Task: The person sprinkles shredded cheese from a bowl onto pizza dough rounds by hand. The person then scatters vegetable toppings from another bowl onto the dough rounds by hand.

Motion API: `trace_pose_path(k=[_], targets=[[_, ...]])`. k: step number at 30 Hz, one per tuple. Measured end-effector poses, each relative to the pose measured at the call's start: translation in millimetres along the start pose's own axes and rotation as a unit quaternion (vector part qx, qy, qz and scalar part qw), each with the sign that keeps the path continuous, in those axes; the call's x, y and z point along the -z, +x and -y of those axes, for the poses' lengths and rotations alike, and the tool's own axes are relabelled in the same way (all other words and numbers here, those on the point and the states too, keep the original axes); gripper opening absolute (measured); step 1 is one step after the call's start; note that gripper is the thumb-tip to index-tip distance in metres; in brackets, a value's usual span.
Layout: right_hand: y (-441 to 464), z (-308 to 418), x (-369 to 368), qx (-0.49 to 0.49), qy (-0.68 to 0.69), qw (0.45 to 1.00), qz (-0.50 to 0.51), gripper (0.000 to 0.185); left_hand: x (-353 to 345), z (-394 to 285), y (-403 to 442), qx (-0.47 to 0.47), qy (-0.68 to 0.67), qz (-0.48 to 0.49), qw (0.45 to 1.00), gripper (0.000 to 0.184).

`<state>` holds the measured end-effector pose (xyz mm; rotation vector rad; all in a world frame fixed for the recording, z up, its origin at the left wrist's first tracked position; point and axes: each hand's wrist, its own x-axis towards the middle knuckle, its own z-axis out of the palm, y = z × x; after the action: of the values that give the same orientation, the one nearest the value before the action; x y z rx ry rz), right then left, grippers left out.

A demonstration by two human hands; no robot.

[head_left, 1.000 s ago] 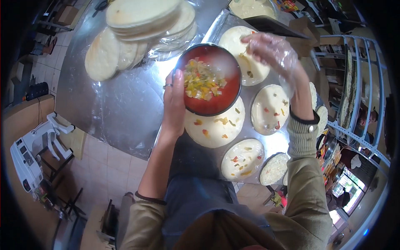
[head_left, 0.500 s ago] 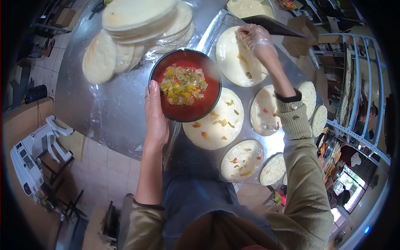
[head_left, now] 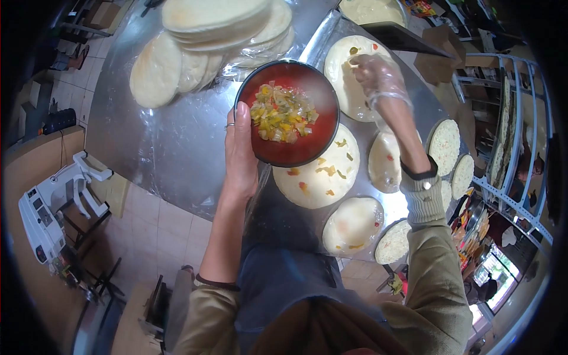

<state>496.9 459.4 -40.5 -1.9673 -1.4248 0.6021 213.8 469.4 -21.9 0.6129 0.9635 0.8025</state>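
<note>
My left hand (head_left: 241, 151) grips a round bowl, red inside with a dark rim (head_left: 288, 160), thumb over its near-left edge. Chopped cooked vegetables (head_left: 281, 112), yellow-green with red bits, lie in it. In a clear plastic glove, my right hand (head_left: 381, 80) hovers over a round pale dough base (head_left: 342, 74), its fingers curled in and slightly blurred. Whatever they pinch is hidden. A few green and red pieces show near that base's far edge. Closer to me, another dough base (head_left: 316, 189) carries scattered vegetable strips, its far part covered by the bowl.
Stacked plain flatbreads (head_left: 216, 21), partly in clear plastic, occupy the far left of the metal table (head_left: 160, 151). More topped bases (head_left: 353, 225) lie at the near right, beside speckled rounds (head_left: 444, 148). A tub of creamy mixture (head_left: 373, 12) stands at the back behind a dark panel (head_left: 408, 41).
The whole view has shifted, moving things rightward and slightly up. My right hand has come nearer to me over the far base, and green and red pieces now show at its far edge.
</note>
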Motion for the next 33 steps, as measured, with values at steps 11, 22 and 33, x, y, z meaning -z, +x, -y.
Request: trace_pose_path(k=[11, 22, 33], targets=[[-58, 109, -43, 0.220, 0.008, 0.969, 0.116, 0.023, -14, 15, 4, -0.010, 0.025, 0.030, 0.999, 0.051], [-37, 104, -3, -0.182, 0.301, 0.888, 0.297, 0.019, -17, 18, 4, -0.010, 0.021, 0.038, 0.999, 0.047], [-53, 97, -1, -0.002, 0.119, 0.972, 0.205, 0.018, -21, 21, 8, 0.010, 0.004, 0.058, 0.998, 0.048]])
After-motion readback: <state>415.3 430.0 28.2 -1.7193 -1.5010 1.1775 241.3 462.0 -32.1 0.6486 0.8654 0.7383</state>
